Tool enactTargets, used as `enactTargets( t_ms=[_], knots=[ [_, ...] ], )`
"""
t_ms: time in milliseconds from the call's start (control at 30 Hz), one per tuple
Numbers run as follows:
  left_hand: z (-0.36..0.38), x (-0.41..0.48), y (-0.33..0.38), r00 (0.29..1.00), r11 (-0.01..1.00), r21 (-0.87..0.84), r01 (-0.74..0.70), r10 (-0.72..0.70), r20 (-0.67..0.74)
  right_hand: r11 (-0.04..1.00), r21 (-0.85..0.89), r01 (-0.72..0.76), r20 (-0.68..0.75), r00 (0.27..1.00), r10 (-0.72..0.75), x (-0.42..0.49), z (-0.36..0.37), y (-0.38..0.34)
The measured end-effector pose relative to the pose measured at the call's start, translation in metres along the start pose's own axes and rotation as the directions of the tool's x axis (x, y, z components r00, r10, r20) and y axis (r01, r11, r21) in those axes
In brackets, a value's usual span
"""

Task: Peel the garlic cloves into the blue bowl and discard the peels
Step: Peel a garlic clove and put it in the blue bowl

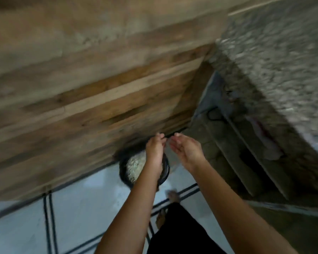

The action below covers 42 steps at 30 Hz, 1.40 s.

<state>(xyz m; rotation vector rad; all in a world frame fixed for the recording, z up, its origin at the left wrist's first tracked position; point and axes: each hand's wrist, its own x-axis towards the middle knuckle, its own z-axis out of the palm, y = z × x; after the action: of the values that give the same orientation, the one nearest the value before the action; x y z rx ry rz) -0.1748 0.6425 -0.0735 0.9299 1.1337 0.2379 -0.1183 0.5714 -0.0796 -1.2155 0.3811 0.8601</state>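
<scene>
left hand [154, 150], right hand [186, 152] above bin [122, 172]

- Light: dim, soft, indoor; source not in view.
- Sheen: pale reflection on the floor tiles [77, 208].
- Shadow: dark patch at the foot of the wooden panel [99, 107].
- Blur: motion smear throughout, heaviest on the rough wall [283, 52]; left hand [155, 149] and right hand [185, 151] soft-edged.
- Distortion: tile lines bend near the edges.

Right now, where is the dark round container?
Head view, lower centre: the dark round container stands on the tiled floor beside the wooden cabinet, partly hidden under the left hand.
</scene>
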Motion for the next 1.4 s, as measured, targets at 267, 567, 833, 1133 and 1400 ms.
enactTargets(
  t_ms=[267,567,833,1133,1400],
  knots=[
    [0.186,-0.145,0.007,0.850,0.983,0.104,-0.153,0.077,0.522,0.875,0.187,0.446,-0.221,0.887,-0.404,-0.138,-0.156,-0.145],
    [0.356,-0.310,-0.099,0.577,0.940,0.220,-0.259,-0.032,0.816,0.675,0.183,0.715,-0.584,0.631,-0.511,-0.256,-0.379,-0.201],
    [0.443,-0.383,-0.206,0.483,0.820,0.427,-0.381,-0.217,0.848,0.816,-0.222,0.534,-0.841,0.318,-0.437,-0.287,-0.545,-0.189],
    [0.476,-0.377,-0.251,0.495,0.759,0.518,-0.395,-0.299,0.815,0.849,-0.528,-0.021,-0.825,0.251,-0.507,-0.274,-0.621,-0.174],
    [0.489,-0.365,-0.251,0.480,0.699,0.505,-0.506,-0.258,0.839,0.818,-0.573,0.047,-0.774,0.298,-0.559,-0.278,-0.610,-0.176]
  ],
)
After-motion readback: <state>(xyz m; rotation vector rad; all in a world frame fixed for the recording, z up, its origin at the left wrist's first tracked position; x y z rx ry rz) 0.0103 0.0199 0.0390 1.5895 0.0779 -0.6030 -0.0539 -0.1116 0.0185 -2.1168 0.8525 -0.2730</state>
